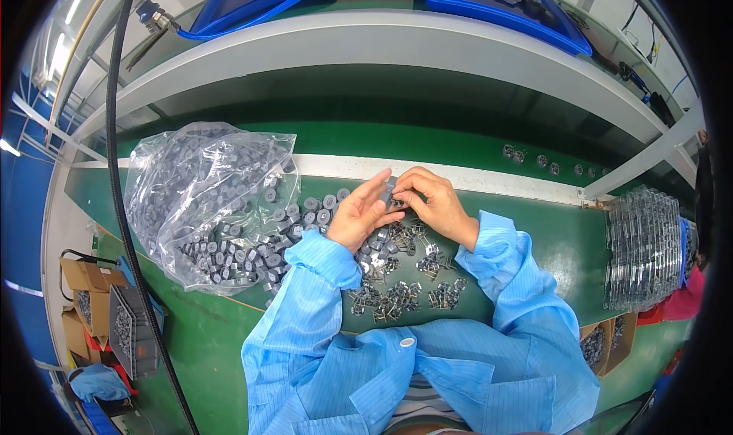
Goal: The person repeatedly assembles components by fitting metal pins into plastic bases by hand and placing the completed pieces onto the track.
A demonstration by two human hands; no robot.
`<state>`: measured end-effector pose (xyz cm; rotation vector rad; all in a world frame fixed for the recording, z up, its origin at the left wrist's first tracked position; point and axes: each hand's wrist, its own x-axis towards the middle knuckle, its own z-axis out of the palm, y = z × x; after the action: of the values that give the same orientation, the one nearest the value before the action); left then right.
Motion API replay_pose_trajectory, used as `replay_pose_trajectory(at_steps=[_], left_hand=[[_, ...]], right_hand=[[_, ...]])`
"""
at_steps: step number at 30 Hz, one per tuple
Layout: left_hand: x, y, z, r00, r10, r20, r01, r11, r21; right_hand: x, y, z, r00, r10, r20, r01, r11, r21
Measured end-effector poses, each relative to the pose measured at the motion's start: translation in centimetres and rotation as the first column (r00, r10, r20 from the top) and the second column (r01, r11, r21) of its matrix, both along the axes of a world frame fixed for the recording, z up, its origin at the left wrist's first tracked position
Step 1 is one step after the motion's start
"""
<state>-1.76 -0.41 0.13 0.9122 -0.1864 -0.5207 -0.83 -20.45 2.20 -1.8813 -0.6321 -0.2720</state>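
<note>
In front of me, my left hand (355, 215) holds a small grey plastic part (388, 194) between its thumb and fingers. My right hand (437, 206) meets it there, thumb and fingertips pinched at the part's right side. A small dark metal bit shows at those fingertips, too small to make out. Under and around both hands lie loose small metal parts with pins (393, 301). Round grey knob-like pieces (329, 201) lie beside my left hand, spilling from a clear plastic bag (210, 168) full of them.
A grey shelf beam (366, 42) crosses above the green worktable (553, 240), carrying blue trays (496, 0). Stacked clear trays (645, 252) stand at the right edge. A black cable (122, 168) hangs down on the left. Several small clear parts (542, 161) sit beyond the white strip.
</note>
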Motion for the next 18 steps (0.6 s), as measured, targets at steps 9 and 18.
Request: replay_pose_trajectory(at_steps=[9, 18], left_hand=[[0.5, 0.0, -1.7, 0.974, 0.147, 0.171, -0.200, 0.912, 0.359], [0.1, -0.2, -0.9, 0.970, 0.147, 0.196, -0.199, 0.939, 0.281]], right_hand=[[0.0, 0.1, -0.1, 0.925, 0.153, -0.348, -0.083, 0.975, 0.208], [-0.1, 0.1, -0.4, 0.997, 0.005, -0.076, -0.003, 1.000, 0.025]])
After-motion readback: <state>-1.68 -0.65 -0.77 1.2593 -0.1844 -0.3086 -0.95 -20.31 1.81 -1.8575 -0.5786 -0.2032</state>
